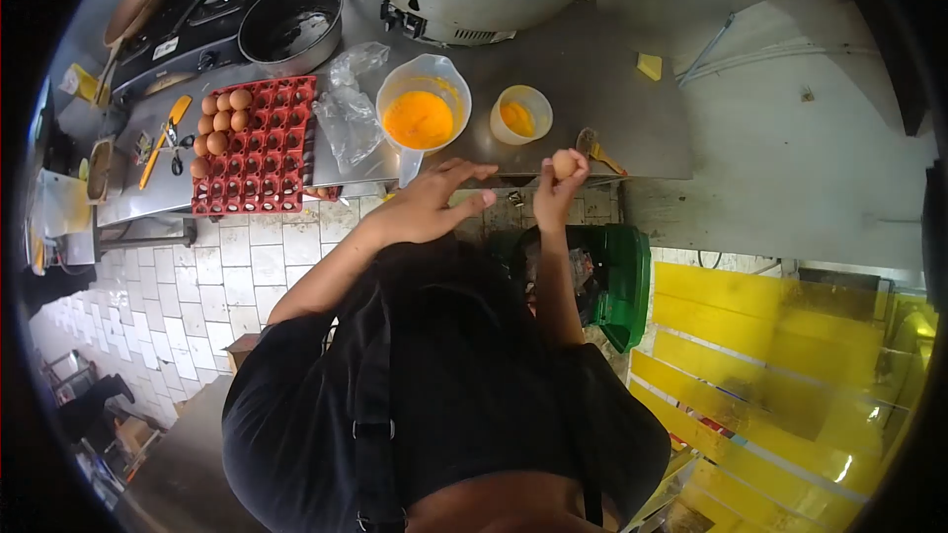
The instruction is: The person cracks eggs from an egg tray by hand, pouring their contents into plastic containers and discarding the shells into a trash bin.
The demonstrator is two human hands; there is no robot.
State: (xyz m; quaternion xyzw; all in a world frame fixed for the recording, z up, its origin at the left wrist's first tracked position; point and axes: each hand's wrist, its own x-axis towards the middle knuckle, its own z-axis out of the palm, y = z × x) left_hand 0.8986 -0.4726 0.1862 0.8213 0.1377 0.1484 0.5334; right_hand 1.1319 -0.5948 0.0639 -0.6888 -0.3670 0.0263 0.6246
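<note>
My right hand [555, 193] is closed around a brown egg [565, 164] at the front edge of the steel counter. Nothing is in my left hand [425, 205], which is open with thumb and fingers apart, just below the handle of a white measuring jug [444, 74]. Beaten orange-yellow egg fills part of the jug. To its right, a small plastic cup [538, 102] holds more yolk. A red egg tray [267, 153] on the left carries several brown eggs [219, 116] in its left part; many of its other pockets are bare.
A crumpled plastic bag [346, 118] lies between tray and jug. Behind are a black pan [289, 25], a stove [197, 44] and a large grey appliance [474, 0]. A yellow-handled brush [604, 158] lies at the right edge. Below stands an open green bin [632, 286].
</note>
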